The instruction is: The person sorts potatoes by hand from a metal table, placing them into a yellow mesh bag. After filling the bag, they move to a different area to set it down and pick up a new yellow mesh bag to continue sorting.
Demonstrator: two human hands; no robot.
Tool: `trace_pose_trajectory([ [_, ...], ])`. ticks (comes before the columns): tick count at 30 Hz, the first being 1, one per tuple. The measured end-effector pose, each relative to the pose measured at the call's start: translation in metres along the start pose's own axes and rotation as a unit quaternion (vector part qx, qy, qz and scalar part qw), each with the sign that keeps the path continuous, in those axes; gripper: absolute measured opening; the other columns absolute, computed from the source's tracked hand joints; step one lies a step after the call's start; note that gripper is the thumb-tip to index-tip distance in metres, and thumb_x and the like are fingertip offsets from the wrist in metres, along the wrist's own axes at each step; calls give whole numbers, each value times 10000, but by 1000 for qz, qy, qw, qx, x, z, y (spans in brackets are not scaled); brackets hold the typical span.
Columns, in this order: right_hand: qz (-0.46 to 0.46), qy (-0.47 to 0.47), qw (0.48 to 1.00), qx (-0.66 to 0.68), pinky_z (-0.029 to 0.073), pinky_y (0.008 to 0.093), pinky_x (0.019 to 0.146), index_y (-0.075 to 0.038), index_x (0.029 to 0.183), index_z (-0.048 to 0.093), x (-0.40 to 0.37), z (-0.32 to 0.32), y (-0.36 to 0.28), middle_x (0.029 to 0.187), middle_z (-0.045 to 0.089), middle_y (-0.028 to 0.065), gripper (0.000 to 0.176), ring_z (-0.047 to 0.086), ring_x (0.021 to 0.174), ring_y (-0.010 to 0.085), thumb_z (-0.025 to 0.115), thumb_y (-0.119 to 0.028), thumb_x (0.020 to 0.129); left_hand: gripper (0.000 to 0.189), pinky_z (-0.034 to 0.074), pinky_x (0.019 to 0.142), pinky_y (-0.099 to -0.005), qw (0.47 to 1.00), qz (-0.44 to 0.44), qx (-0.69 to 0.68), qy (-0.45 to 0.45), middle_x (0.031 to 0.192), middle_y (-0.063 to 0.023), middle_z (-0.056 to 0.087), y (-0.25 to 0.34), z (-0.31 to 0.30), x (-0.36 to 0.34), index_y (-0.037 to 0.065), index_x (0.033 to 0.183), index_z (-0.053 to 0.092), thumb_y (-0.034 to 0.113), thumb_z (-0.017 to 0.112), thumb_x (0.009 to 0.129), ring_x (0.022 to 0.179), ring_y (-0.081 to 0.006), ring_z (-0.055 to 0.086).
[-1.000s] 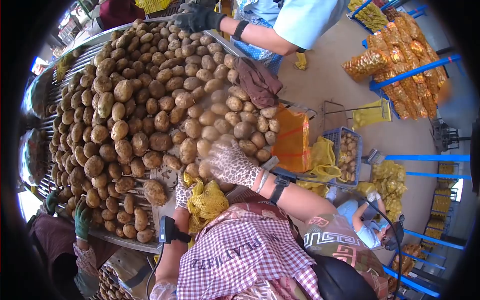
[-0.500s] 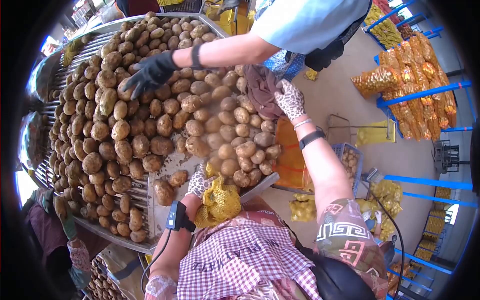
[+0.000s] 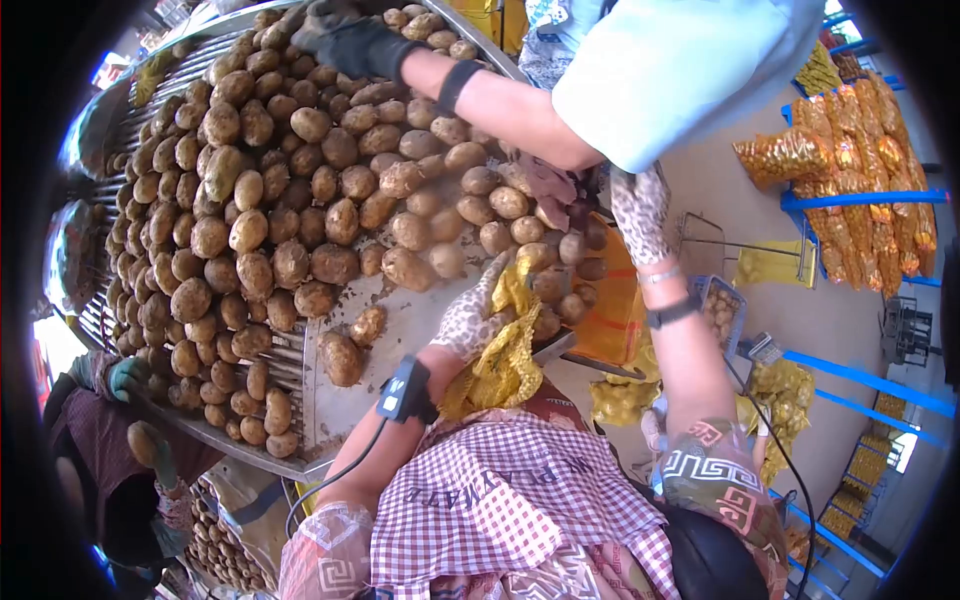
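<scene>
My left hand (image 3: 470, 320), in a spotted glove, is at the front edge of the metal sorting table (image 3: 335, 400), closed on a crumpled yellow mesh bag (image 3: 505, 345). Potatoes (image 3: 240, 270) cover much of the table and lie just beyond this hand. My right hand (image 3: 641, 212), in the same kind of glove, is past the table's right corner. Its fingertips are partly hidden under a co-worker's sleeve. Near them a dark maroon cloth (image 3: 548, 190) lies against the potatoes, and I cannot tell whether my fingers touch it.
A co-worker's arm (image 3: 500, 105) with a dark glove reaches across the potatoes from the upper right. Another person's gloved hand (image 3: 150, 445) holds a potato at the lower left. An orange mesh bag (image 3: 610, 320) hangs at the table's right end; stacked sacks (image 3: 870, 170) stand behind blue rails.
My left hand and the yellow bag have moved right and up. My right hand has moved right, away from the cloth. The co-worker's gloved hand has moved toward the table's far edge.
</scene>
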State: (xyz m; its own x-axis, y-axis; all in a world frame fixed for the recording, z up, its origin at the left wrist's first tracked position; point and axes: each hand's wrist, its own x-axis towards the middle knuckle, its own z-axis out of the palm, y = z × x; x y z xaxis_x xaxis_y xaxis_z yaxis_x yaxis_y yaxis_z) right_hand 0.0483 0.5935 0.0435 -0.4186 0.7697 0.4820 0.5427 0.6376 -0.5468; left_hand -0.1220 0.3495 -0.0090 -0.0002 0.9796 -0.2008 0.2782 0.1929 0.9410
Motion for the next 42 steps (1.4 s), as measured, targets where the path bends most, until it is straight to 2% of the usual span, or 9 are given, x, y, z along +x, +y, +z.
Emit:
trace_pose_trajectory([
  [2,94,-79,989,87,500,374,874,-15,1094,624,-38,-11,-21,1063,666,160,208,638,975,332,558,-73,905,794,439,1022,-394,995,-83,12,54,1363,-242,486,4,-18,-30,211,1506,208,111,624,838,1213,-374,520],
  [6,-110,-239,963,50,471,434,960,-112,1173,623,-66,27,-65,1181,617,155,357,581,1104,315,670,-152,821,838,478,1004,-367,899,-57,-323,290,1460,-148,399,-62,-46,-86,143,1497,243,-15,689,805,1262,-273,483],
  [10,-88,-278,955,-58,241,533,1114,-45,1344,478,-30,115,-83,1430,385,199,650,319,1345,378,667,-393,828,858,508,903,-316,903,-359,186,145,1208,-193,618,9,-80,-54,113,1521,132,153,657,843,1038,-261,638],
  [14,-56,-377,907,-178,267,547,1108,-163,1372,493,-28,133,-108,1495,293,192,660,238,1389,409,574,-554,848,771,530,853,-342,908,-349,213,96,1175,-157,635,-10,-74,-20,115,1510,190,167,620,873,968,-270,651],
  [18,-169,-464,854,-165,340,498,1081,-134,1272,592,-34,109,-76,1378,483,105,534,276,1374,404,597,-472,859,753,526,845,-334,957,-263,-44,113,1162,-146,636,-23,-62,-22,105,1500,216,160,628,872,966,-249,642],
  [27,-194,-481,834,-189,349,542,1052,-129,1220,630,-77,29,-51,1359,501,105,485,314,1353,384,668,-384,809,718,518,829,-318,816,-237,-525,48,1136,-122,638,4,-21,-34,85,1480,267,144,644,871,961,-207,624],
  [30,-181,-424,876,-145,368,525,1037,-141,1251,597,-94,16,-16,1321,537,126,505,432,1260,392,660,-385,813,751,506,859,-298,970,-129,-205,-34,1213,-107,600,6,-4,-7,123,1494,253,199,667,872,1015,-192,598],
  [36,-48,-526,827,-192,447,457,937,-92,1099,664,-83,-14,10,1114,621,168,346,580,1053,345,627,-281,811,860,464,931,-360,1000,-13,-2,-10,1210,-183,606,5,31,13,244,1526,188,140,654,811,1085,-284,598],
  [42,-189,-290,935,-74,471,422,920,-28,966,684,-67,28,-68,1016,666,149,225,620,977,325,672,-158,783,756,443,985,-344,995,-89,15,47,1295,-198,558,29,-31,-82,186,1472,326,178,665,796,1187,-308,556],
])
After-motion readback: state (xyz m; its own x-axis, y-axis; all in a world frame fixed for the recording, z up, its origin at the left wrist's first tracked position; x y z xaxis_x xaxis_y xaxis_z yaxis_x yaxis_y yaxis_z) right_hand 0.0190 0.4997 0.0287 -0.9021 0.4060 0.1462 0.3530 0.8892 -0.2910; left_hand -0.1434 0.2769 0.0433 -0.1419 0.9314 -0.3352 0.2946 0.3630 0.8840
